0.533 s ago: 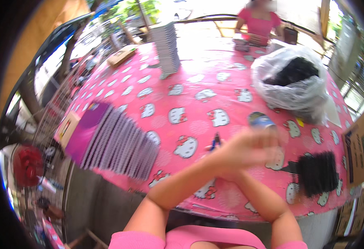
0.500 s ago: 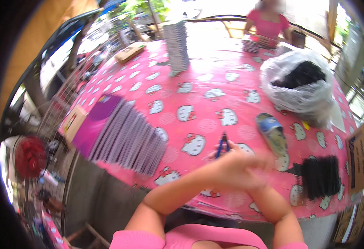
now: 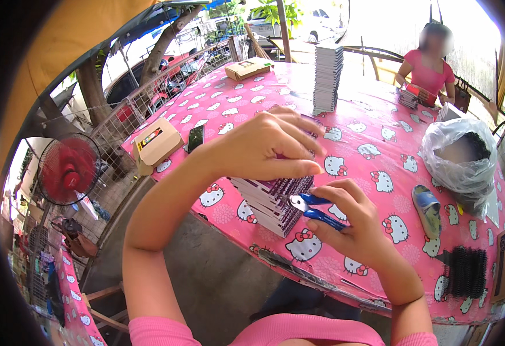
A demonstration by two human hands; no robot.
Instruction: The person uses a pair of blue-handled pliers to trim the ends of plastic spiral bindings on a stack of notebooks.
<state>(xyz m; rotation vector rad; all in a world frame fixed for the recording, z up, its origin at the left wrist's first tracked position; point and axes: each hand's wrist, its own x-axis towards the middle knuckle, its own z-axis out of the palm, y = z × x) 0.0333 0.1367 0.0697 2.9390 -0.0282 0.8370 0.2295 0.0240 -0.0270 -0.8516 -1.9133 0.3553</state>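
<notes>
A stack of spiral-bound notebooks [image 3: 275,216], with white page edges and purple covers, stands on the pink patterned tablecloth [image 3: 223,214] in front of me. Over the top of this stack my left hand [image 3: 275,144] spreads its fingers, thumb pointing right; it hides most of the upper cover. On the stack's right side, my right hand [image 3: 353,222] is closed around blue-handled cutting pliers [image 3: 321,213]. Their metal jaws are at the bound edge of the notebooks. Whether the jaws touch a coil cannot be made out.
A tall notebook stack [image 3: 327,81] stands farther back. At right are a plastic bag [image 3: 457,167] with black contents, a slipper-shaped item [image 3: 427,210] and black spiral coils [image 3: 465,272]. A cardboard box [image 3: 157,141] and phone [image 3: 196,138] lie left. Across the table another person [image 3: 428,72] handles booklets.
My left hand has moved left from in front of my right hand to over the notebook stack. The pliers in my right hand have come to the stack's edge. The view has shifted left.
</notes>
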